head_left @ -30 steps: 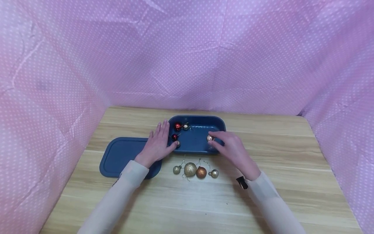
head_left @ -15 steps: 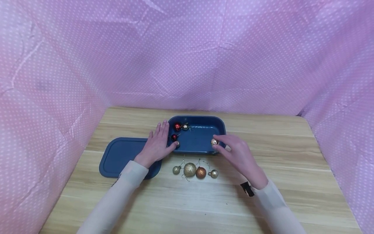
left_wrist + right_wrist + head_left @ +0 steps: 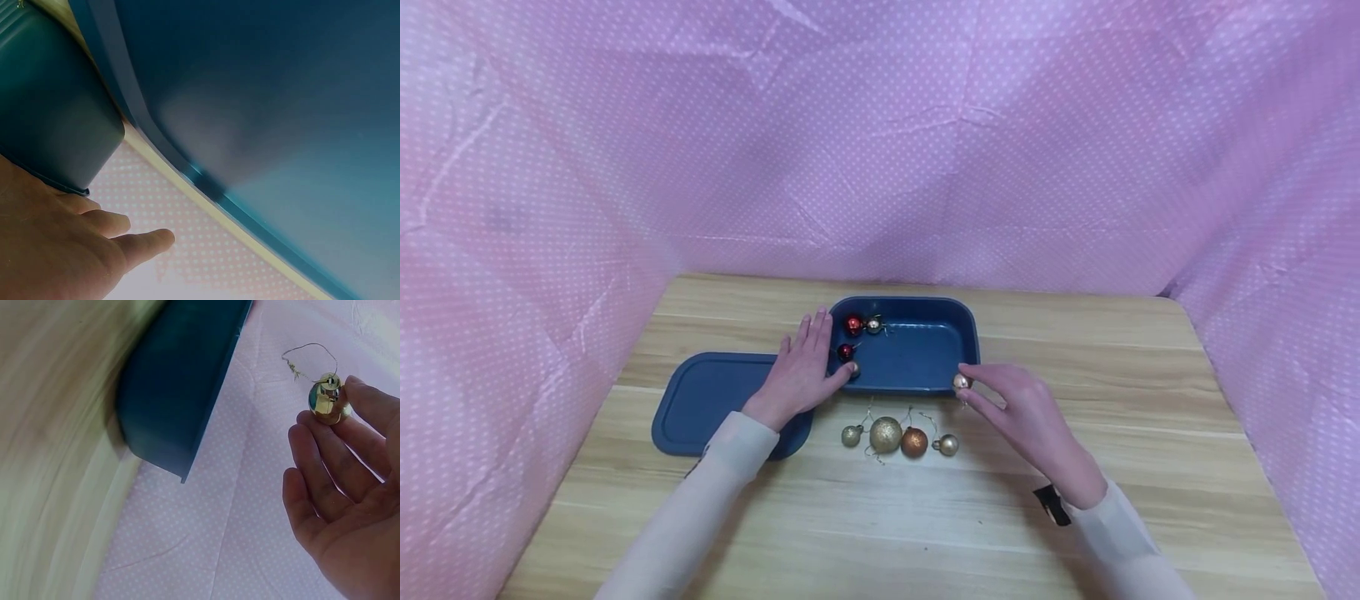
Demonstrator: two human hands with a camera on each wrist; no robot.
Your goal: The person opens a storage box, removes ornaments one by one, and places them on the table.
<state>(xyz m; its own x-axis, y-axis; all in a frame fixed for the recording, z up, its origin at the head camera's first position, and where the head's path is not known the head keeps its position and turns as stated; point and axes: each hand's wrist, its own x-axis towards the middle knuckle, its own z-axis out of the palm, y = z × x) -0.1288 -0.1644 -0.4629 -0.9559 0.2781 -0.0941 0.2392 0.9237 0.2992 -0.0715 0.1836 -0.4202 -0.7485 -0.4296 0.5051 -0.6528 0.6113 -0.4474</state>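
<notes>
Wooden table point(image 3: 1150, 400), pink dotted cloth point(image 3: 880, 142) hung along its far and side edges. Blue tub point(image 3: 925, 310) sits at the middle of the table, toward the far edge. Its flat blue lid point(image 3: 700, 400) lies on the table just left of it.

Left hand point(image 3: 801, 371) rests flat against the tub's left end, fingers straight, thumb hooked over the near-left corner of the rim. It grips nothing. Two red baubles point(image 3: 853, 325) and one silver bauble point(image 3: 873, 325) lie inside the tub at that end.

Right hand point(image 3: 1026, 412) hovers over the tub's near-right corner. Its fingertips point(image 3: 359, 394) pinch a small gold bauble point(image 3: 960, 382); the bauble sits at the very tips, clear of the palm, just outside the tub's rim.

Row of four baubles point(image 3: 898, 437) on the table just in front of the tub: small gold, large glitter gold, orange, small gold.

Right wrist view alone shows the held bauble's metal cap and thin wire loop point(image 3: 309, 359) standing above it. Left wrist view shows only the hand, the tub's outer wall and the lid's underside close up; no baubles there.
</notes>
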